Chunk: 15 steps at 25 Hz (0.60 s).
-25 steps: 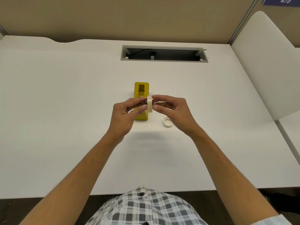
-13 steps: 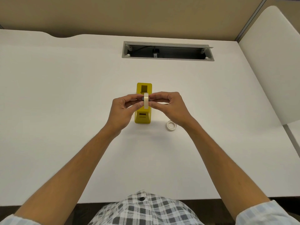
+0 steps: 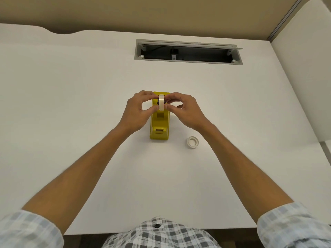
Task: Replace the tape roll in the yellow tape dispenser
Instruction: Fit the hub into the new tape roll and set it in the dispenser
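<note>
The yellow tape dispenser (image 3: 159,129) stands on the white desk, its long axis pointing away from me. Directly over its far half I hold a white tape roll (image 3: 161,102) upright on a dark hub. My left hand (image 3: 138,111) pinches the roll's left side, and my right hand (image 3: 186,110) pinches its right side. Whether the roll touches the dispenser's cradle is hidden by my fingers. A second, smaller white tape ring (image 3: 192,142) lies flat on the desk to the right of the dispenser's near end.
A grey cable slot (image 3: 188,52) is cut into the white desk (image 3: 71,104) at the back. A beige partition wall runs behind, and a white divider panel (image 3: 304,68) stands at the right.
Both hands have carried the tape roll away from me, from above the dispenser's middle to above its far half. The view has tilted downward.
</note>
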Each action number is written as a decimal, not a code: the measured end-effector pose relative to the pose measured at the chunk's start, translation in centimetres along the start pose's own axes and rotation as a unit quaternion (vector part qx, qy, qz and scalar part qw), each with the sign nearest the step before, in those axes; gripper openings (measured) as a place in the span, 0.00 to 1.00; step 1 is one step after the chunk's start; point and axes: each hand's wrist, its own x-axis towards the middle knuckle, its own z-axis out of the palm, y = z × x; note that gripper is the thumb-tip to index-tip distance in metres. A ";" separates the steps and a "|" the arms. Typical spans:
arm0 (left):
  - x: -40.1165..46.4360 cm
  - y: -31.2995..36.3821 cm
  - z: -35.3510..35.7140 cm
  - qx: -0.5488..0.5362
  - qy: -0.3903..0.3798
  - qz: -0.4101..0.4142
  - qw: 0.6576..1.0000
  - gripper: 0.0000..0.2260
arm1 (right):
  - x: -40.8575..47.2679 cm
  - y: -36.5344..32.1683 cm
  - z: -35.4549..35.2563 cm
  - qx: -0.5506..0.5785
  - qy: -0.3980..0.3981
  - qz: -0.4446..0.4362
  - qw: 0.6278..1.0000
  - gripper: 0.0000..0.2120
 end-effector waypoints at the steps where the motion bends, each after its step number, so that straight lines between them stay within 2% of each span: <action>1: 0.2 -0.3 0.2 0.008 0.002 0.004 1.000 0.13 | 0.3 0.3 0.1 -0.015 0.004 -0.005 1.000 0.10; 9: 1.3 -1.8 1.1 0.067 -0.006 0.012 0.998 0.13 | 1.5 2.3 0.8 -0.148 0.004 -0.028 0.989 0.11; 15: 1.8 -2.2 1.3 0.073 -0.011 0.007 0.997 0.13 | 1.7 2.3 0.8 -0.171 0.013 -0.023 0.985 0.12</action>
